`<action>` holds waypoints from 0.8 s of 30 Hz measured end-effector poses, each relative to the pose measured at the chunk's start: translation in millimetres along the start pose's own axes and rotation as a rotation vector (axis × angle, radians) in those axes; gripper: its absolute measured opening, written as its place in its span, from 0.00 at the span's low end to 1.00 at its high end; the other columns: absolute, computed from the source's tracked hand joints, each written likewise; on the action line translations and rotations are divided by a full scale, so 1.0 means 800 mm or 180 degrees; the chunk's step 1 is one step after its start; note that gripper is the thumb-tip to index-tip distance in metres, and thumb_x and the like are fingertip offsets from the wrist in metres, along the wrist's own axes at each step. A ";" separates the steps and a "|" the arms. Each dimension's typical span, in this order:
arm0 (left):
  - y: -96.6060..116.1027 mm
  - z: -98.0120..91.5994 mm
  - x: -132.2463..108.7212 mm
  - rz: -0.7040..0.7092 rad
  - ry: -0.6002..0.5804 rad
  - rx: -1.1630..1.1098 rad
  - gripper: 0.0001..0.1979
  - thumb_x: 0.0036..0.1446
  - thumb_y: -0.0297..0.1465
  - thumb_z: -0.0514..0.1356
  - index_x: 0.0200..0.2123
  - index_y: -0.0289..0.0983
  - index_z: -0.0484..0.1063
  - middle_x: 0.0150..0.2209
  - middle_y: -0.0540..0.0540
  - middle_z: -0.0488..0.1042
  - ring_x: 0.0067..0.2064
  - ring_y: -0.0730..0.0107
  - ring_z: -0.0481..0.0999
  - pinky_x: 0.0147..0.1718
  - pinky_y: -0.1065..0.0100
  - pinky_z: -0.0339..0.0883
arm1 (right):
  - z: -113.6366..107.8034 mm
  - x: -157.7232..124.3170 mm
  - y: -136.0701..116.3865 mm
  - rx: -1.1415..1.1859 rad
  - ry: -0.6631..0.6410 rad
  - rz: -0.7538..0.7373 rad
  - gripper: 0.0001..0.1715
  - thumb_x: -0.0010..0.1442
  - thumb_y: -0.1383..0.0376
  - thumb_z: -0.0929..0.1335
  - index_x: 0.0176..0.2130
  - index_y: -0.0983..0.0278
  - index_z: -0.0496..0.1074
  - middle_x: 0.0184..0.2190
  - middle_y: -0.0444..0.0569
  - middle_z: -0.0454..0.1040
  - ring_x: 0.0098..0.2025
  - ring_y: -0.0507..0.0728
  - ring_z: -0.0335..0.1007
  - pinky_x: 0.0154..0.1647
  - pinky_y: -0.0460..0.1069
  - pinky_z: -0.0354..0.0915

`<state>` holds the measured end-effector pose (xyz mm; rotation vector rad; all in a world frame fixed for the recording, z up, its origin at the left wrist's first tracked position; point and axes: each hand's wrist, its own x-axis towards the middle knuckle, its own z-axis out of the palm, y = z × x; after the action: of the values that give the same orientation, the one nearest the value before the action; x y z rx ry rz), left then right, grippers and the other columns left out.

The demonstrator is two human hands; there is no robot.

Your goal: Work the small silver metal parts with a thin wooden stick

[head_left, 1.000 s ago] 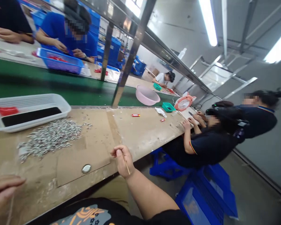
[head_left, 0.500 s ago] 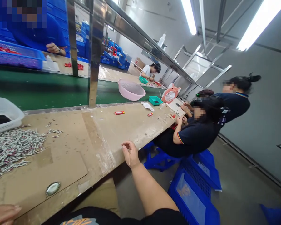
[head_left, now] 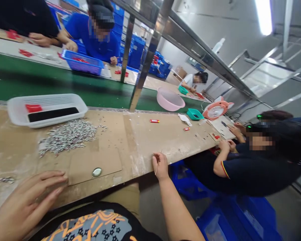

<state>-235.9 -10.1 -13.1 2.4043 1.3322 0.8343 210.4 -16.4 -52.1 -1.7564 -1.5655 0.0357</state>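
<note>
My right hand [head_left: 160, 165] rests at the front edge of the worn wooden bench [head_left: 145, 144], fingers pinched on a thin stick [head_left: 156, 170] that points down. My left hand [head_left: 22, 204] lies flat and open on the bench at the lower left, holding nothing. A heap of small silver parts [head_left: 67, 135] lies beyond it. Behind the heap stands a white tray [head_left: 15, 112] with a black strip and a red piece inside. A round metal disc [head_left: 97, 172] is set in the bench between my hands.
A green conveyor belt [head_left: 65, 88] runs behind the bench, with a steel post [head_left: 144, 70] rising from it. A pink bowl [head_left: 170, 100], teal tray [head_left: 195, 114] and pink fan [head_left: 215, 110] sit to the right. Co-workers sit at right and across the belt. Blue crates [head_left: 240, 217] stand below.
The view swung back to the left, so the white tray and parts heap are in full sight again. My left hand now lies spread on the bench. My right hand keeps its pinch on the stick.
</note>
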 end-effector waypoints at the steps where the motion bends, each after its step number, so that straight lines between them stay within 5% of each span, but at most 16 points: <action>1: 0.000 -0.003 -0.005 -0.0068 0.0060 -0.0047 0.18 0.52 0.36 0.52 0.47 0.61 0.63 0.46 0.48 0.70 0.48 0.51 0.71 0.45 0.48 0.67 | 0.004 0.001 0.001 -0.0064 0.0029 -0.0052 0.11 0.59 0.64 0.63 0.41 0.65 0.69 0.37 0.53 0.71 0.42 0.59 0.65 0.46 0.56 0.63; 10: 0.025 -0.031 -0.026 -0.0131 0.0360 -0.0232 0.15 0.54 0.35 0.52 0.45 0.58 0.63 0.45 0.46 0.69 0.47 0.49 0.69 0.47 0.44 0.62 | 0.024 0.004 -0.002 -0.0683 0.0342 -0.0242 0.10 0.58 0.66 0.62 0.38 0.65 0.70 0.33 0.51 0.72 0.40 0.58 0.65 0.46 0.53 0.61; 24: 0.050 -0.106 -0.078 -0.0290 0.1253 -0.0086 0.08 0.57 0.34 0.53 0.41 0.43 0.66 0.45 0.42 0.69 0.50 0.55 0.69 0.53 0.49 0.59 | 0.025 0.014 -0.005 -0.0946 0.0238 -0.0244 0.14 0.57 0.66 0.60 0.38 0.67 0.71 0.33 0.54 0.73 0.39 0.59 0.65 0.46 0.53 0.59</action>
<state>-284.9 -88.0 51.7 2.2130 1.5386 1.3400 200.1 3.1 -59.1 -1.8960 -1.6469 -0.3113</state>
